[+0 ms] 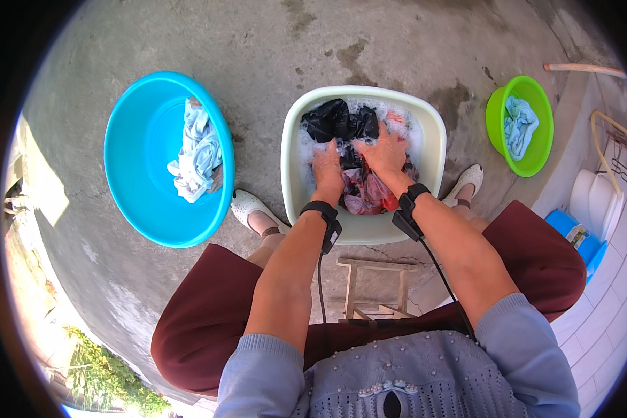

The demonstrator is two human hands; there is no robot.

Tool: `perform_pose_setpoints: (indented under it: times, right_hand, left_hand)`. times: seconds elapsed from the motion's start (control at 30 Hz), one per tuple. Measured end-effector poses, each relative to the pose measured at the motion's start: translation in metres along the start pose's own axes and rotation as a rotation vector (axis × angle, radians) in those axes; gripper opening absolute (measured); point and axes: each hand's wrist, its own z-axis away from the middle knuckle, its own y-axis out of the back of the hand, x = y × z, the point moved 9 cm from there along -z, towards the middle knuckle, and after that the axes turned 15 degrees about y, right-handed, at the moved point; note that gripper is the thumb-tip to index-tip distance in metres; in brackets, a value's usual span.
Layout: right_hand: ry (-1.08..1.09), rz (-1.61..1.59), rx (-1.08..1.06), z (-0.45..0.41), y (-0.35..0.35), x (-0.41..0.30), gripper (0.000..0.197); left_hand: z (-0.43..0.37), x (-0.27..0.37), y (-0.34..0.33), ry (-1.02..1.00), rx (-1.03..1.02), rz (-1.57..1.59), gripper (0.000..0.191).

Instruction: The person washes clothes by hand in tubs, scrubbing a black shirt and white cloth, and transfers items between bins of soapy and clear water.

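A pale square-cornered plastic basin stands on the floor between my feet, holding sudsy water and wet fabric. Inside it, my left hand presses on the left part of the wet cloth, its fingertips pointing at a black cloth. My right hand rests with spread fingers on the dark and red cloth near the middle. A red-and-pink patterned cloth bunches below my hands. Suds and fabric partly hide the fingertips, so whether either hand grips anything is unclear.
On the left, a large blue basin holds pale blue garments. A small green basin with light blue cloth stands at right. A wooden stool is beneath me. Hoses and a blue container lie at far right.
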Motion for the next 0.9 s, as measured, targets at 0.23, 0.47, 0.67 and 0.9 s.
perform_pose_setpoints:
  times: [0.23,0.47,0.67,0.9]
  right_hand:
    - [-0.085,-0.095,-0.046,-0.019,-0.001,0.021,0.057]
    - [0.202,-0.500,0.157,0.002,0.026,0.009,0.036]
    - [0.613,-0.121,0.389,0.084,0.089,-0.039,0.039]
    - [0.979,0.155,-0.038,0.152,0.041,-0.056,0.034]
  left_hand:
    - [-0.026,0.006,0.004,-0.084,-0.076,0.122,0.060]
    - [-0.018,-0.018,0.031,0.328,-0.370,1.248,0.046]
    - [0.004,-0.008,0.061,0.366,-0.534,1.540,0.065]
    - [-0.023,-0.020,0.060,0.020,-0.171,0.455,0.066]
